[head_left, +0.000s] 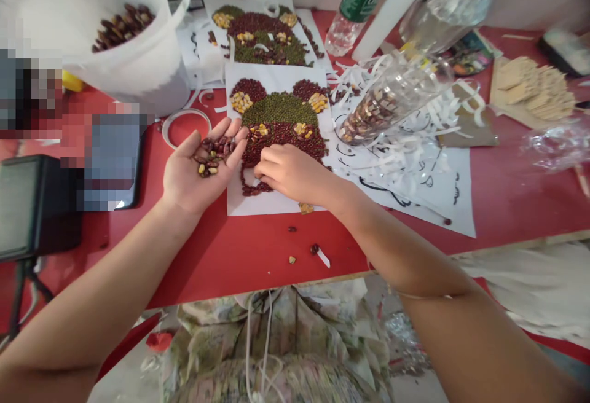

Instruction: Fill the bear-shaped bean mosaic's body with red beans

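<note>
Closest to you, floral fabric (271, 341) bunches below the near edge of a red counter (230, 268), and your two bare forearms reach in from the bottom corners. Your left hand (188, 172) is open, palm up, its grip cupping a small pile of red-brown beans (214, 156) with a pale kernel or two among them. Your right hand (290, 172) is curled, its fingertips (259, 169) resting on the lower part of a bean mosaic (279, 108); you cannot tell whether they pinch a bean. The mosaic sits just beyond your hands on a white paper sheet (237, 201), with round ears of dark red beans, a green centre and patches of yellow corn. A second, similar mosaic (262, 37) lies farther away. Far left stands a white plastic bucket (138, 77) holding brown beans (123, 27). To the right, a clear tilted container (391, 99) holds mixed beans above white paper shreds (382, 151). Wooden craft sticks (534, 89) lie far right. Loose beans (314, 248) dot the counter near you.
</note>
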The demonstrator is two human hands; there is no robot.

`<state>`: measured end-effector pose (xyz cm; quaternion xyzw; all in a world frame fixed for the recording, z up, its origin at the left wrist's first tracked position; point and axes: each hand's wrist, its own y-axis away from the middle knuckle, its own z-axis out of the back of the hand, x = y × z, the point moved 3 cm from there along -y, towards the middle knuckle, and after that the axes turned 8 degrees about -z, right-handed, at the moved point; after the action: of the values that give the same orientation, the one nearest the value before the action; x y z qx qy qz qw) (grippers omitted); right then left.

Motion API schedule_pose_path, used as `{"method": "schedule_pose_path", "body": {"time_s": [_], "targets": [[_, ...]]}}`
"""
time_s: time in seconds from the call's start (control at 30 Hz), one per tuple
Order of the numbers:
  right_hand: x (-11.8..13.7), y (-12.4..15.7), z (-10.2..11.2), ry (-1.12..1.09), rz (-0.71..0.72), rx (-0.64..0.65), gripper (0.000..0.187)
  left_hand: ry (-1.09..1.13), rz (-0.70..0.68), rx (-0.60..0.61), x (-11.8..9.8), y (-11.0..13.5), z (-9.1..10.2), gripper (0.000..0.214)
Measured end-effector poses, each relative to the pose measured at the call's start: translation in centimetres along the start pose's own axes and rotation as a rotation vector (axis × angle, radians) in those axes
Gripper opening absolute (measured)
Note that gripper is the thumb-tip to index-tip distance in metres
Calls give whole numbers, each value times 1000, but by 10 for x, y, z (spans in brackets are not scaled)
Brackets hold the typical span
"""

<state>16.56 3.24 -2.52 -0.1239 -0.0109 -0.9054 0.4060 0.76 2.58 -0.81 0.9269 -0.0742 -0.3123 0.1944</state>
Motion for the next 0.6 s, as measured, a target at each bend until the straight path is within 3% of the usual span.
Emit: {"method": "schedule_pose_path", "body": {"time_s": [0.2,0.5,0.6], "targets": [[0,3,3,70,64,-49,22,14,-6,-29,1,-1,-1,48],[-3,7,12,-6,59,8,22,24,21,-42,1,0,-2,47],[-2,6,11,-89,48,-69,23,11,37,0,4,0,0,47]]}}
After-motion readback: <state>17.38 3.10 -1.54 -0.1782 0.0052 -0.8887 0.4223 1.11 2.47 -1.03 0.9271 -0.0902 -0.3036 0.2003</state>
